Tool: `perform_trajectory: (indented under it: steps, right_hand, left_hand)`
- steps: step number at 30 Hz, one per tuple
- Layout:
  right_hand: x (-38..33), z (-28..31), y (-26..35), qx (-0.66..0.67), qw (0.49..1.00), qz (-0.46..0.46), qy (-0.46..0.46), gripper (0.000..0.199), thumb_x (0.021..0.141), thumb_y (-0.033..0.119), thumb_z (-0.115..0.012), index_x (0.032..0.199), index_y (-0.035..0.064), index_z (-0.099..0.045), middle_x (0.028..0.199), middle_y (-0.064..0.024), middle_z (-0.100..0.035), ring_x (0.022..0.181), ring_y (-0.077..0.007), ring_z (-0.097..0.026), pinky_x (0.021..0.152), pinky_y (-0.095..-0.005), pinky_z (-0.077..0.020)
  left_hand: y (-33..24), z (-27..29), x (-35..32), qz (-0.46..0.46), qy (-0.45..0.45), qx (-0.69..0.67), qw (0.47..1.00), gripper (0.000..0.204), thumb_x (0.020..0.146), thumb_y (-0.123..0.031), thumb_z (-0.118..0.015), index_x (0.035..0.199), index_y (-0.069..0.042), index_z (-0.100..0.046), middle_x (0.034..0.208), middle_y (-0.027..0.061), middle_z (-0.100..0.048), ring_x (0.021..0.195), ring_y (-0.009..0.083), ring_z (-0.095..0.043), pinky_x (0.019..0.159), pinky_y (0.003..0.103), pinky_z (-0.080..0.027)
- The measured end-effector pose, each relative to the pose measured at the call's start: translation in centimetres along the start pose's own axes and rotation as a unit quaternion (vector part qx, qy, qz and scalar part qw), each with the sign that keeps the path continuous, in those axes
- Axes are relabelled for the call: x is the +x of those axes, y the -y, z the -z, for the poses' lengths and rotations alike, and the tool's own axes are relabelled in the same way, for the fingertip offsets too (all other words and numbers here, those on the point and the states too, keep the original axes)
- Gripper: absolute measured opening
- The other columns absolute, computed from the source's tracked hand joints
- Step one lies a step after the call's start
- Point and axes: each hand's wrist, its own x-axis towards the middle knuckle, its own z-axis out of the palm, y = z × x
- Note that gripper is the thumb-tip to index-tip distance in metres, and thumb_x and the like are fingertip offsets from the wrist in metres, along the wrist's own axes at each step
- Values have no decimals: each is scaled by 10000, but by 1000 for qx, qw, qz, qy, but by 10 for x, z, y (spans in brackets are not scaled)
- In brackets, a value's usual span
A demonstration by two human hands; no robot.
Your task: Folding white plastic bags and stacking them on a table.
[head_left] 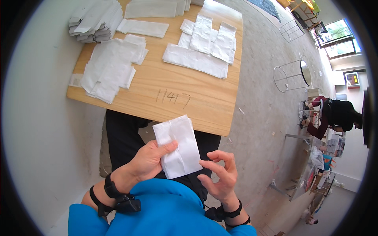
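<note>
My left hand point(151, 158) holds a small stack of white folded paper point(182, 147) over my lap, its thumb pressed flat on the top sheet. A crease runs down the face of the paper. My right hand point(222, 175) is beside the stack's right edge with its fingers apart. Its index fingertip is at the paper's edge; whether it touches I cannot tell. Past the stack, on the wooden table point(145, 106), lies a spread pile of white paper pieces point(110, 69) at the left. Crossed strips of white paper point(197, 59) lie at the right.
A tall bundle of white folded paper point(96, 21) fills the table's far left corner, beside a single strip point(143, 28). Handwriting marks the near tabletop. A white wall point(43, 118) borders the left. Wire-frame stools point(305, 73) stand on the concrete floor; another person point(340, 114) sits at far right.
</note>
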Motion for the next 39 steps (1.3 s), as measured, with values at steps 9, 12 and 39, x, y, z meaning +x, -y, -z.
perform_trajectory:
  steps: [9, 12, 39]
  right_hand:
    - [47, -6, 13, -66, 996, 8, -53, 358, 705, 19, -750, 1055, 23, -678, 1251, -191, -567, 1113, -333, -547, 914, -400, -462]
    - [48, -8, 8, -62, 996, 14, -64, 322, 694, 7, -760, 1007, 27, -691, 1225, -186, -588, 1089, -324, -565, 882, -385, -486]
    - [32, -8, 7, -44, 993, 39, -107, 266, 662, -13, -768, 888, 60, -650, 794, -45, -664, 705, -201, -609, 649, -304, -440]
  left_hand:
    - [11, -19, -18, 6, 19, 67, 998, 339, 989, -193, -523, 1259, 13, -527, 1172, 92, -617, 1053, 172, -609, 892, 327, -514]
    - [13, -19, -21, 8, 36, 113, 993, 340, 989, -199, -528, 1239, 29, -542, 1164, 91, -618, 1046, 161, -605, 894, 311, -507]
    - [15, -17, -19, 40, 38, 97, 994, 322, 985, -196, -535, 1214, 29, -570, 1154, 102, -623, 1044, 172, -609, 896, 308, -507]
